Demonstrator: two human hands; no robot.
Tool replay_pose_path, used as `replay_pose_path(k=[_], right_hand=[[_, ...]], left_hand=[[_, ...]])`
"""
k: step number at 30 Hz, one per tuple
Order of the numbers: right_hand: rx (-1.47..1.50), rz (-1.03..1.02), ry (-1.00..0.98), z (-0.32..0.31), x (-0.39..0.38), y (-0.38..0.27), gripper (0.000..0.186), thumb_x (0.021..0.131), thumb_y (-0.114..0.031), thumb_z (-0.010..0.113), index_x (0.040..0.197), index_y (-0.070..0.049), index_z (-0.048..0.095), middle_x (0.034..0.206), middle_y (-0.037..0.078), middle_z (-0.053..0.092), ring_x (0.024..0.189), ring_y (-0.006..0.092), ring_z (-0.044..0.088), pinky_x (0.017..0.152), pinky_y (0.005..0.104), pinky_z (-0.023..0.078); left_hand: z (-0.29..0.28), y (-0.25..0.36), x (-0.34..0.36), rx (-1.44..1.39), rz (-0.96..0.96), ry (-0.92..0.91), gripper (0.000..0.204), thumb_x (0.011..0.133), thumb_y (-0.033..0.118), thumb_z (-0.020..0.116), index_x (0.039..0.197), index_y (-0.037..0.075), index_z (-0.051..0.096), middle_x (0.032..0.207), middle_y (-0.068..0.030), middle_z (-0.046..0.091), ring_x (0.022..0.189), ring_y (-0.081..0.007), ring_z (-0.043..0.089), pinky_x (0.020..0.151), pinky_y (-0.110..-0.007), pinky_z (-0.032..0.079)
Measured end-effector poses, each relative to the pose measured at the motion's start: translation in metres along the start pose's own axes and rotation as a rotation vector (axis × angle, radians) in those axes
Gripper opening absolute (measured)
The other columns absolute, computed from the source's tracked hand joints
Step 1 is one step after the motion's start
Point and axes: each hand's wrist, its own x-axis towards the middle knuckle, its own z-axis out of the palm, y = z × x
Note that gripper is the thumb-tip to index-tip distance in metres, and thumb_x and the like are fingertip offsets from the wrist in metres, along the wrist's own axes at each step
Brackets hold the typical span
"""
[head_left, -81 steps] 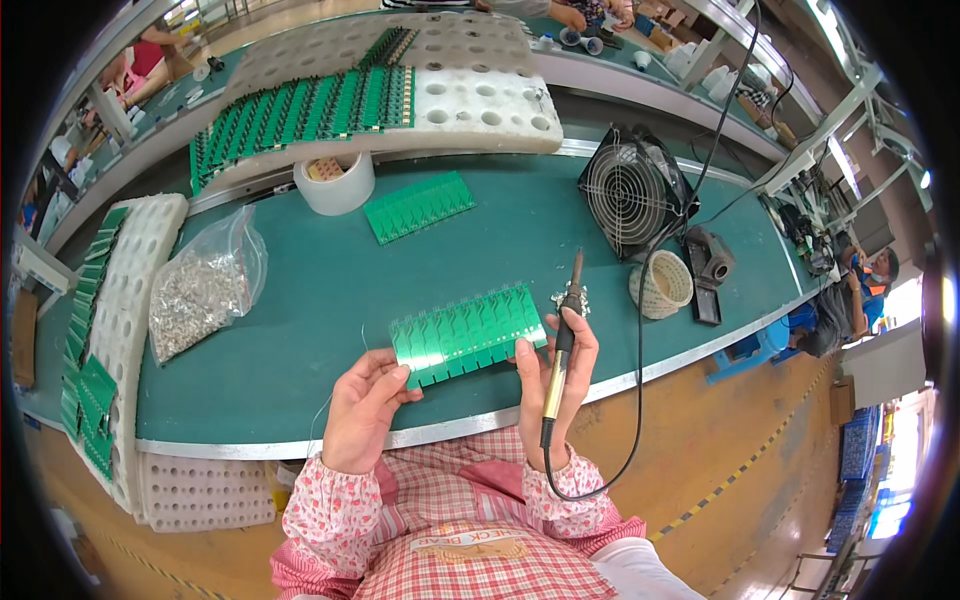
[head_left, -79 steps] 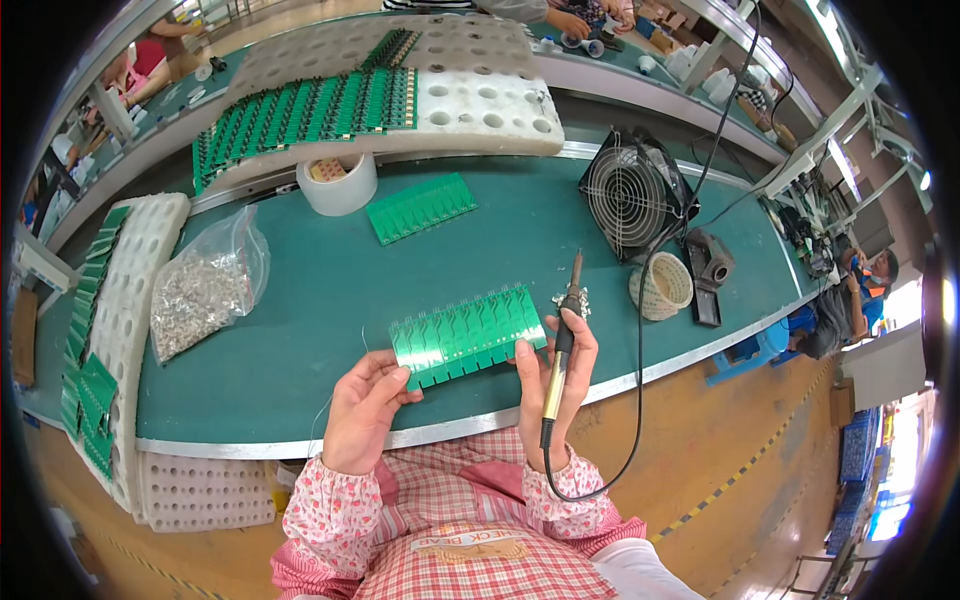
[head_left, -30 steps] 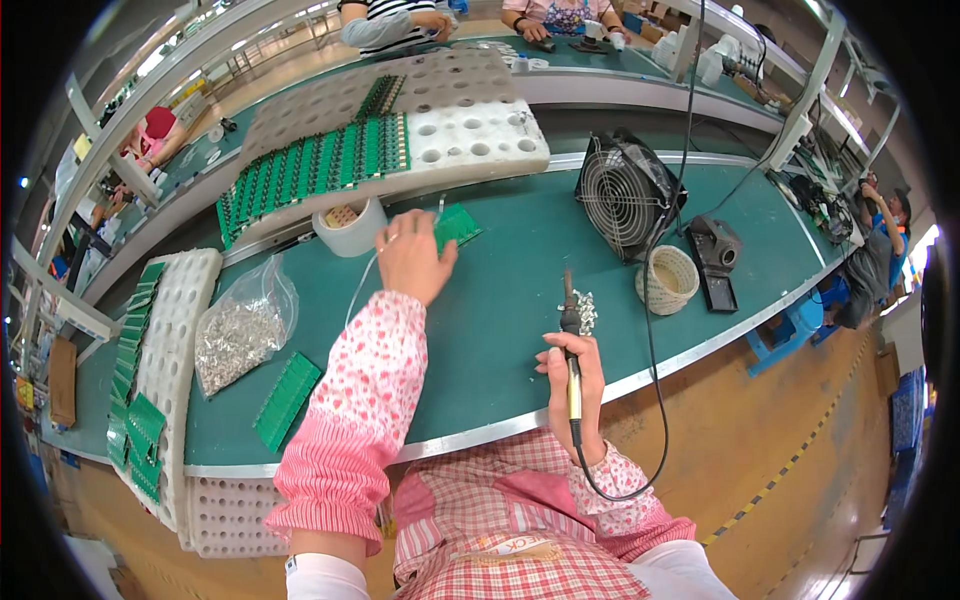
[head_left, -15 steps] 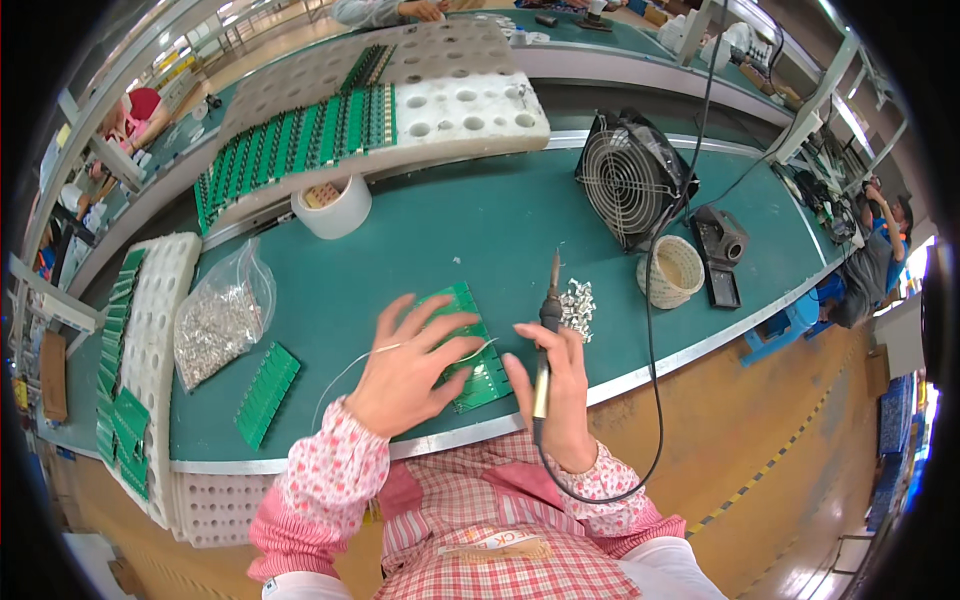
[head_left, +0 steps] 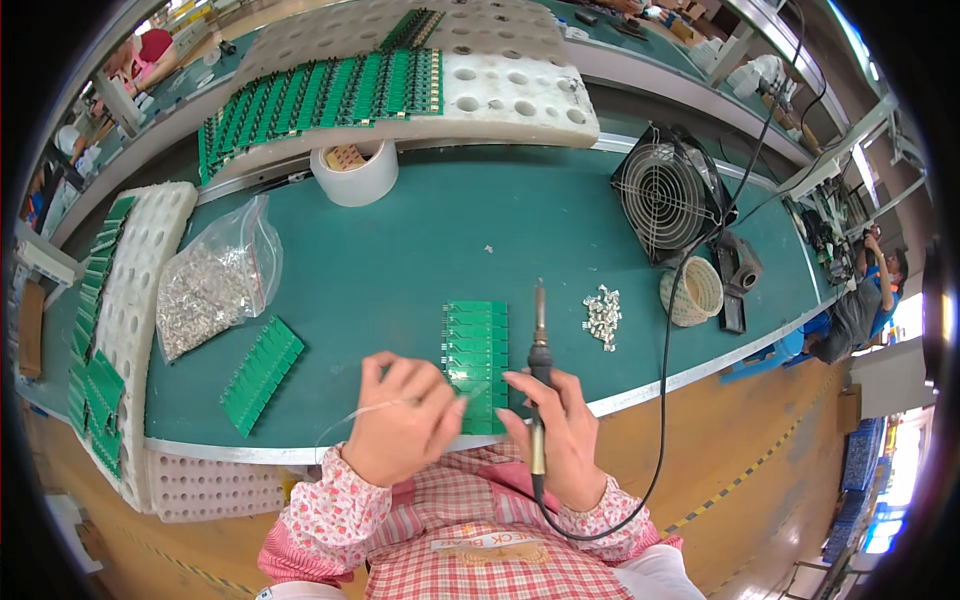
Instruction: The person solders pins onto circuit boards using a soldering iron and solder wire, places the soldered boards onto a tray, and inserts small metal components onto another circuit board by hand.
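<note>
My left hand [head_left: 405, 415], fingers curled round a thin pale wire [head_left: 350, 415], is at the near left corner of a green circuit board [head_left: 475, 350], which lies lengthwise in front of me. My right hand [head_left: 555, 425] holds a soldering iron [head_left: 540, 380] with a black-and-gold handle, tip pointing away from me, just right of the board. Right of the iron's tip lies a small pile of silvery parts [head_left: 603, 315]. A second green board [head_left: 260, 380] lies at an angle to the left, below a clear bag [head_left: 210, 290] full of small silvery parts.
A foam block [head_left: 155, 260] with boards stands left; another [head_left: 520, 90] carries rows of boards behind. A tape roll [head_left: 355, 185], black fan [head_left: 665, 190], cardboard ring [head_left: 690, 295] and iron stand [head_left: 735, 275] sit on the bench [head_left: 450, 220]. People work at other benches.
The board I held lies at the left. My left hand reached back, and the board from the back now lies before me; that hand has drawn down and curled. The iron stays in my right hand.
</note>
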Motion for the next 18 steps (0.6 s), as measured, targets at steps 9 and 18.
replay_pose_path(k=[9, 18], right_hand=[[0.189, -0.153, -0.049, -0.003, 0.016, 0.023, 0.024, 0.071, -0.007, 0.076, 0.092, -0.011, 0.065, 0.091, 0.01, 0.052, 0.072, 0.0229, 0.058, 0.062, 0.0308, 0.049], [0.291, -0.011, 0.168, -0.005, 0.037, 0.03, 0.034, 0.078, -0.001, 0.069, 0.11, -0.003, 0.058, 0.087, 0.011, 0.06, 0.068, 0.0201, 0.059, 0.062, 0.0288, 0.048]], left_hand=[[-0.006, -0.008, 0.004, -0.203, 0.014, -0.085, 0.017, 0.082, 0.017, 0.064, 0.071, 0.007, 0.055, 0.072, -0.0038, 0.053, 0.074, -0.0213, 0.053, 0.078, -0.04, 0.037], [0.01, -0.035, 0.023, -0.229, -0.374, 0.135, 0.012, 0.086, 0.009, 0.058, 0.078, 0.001, 0.062, 0.086, -0.0059, 0.065, 0.075, -0.024, 0.055, 0.072, -0.035, 0.039]])
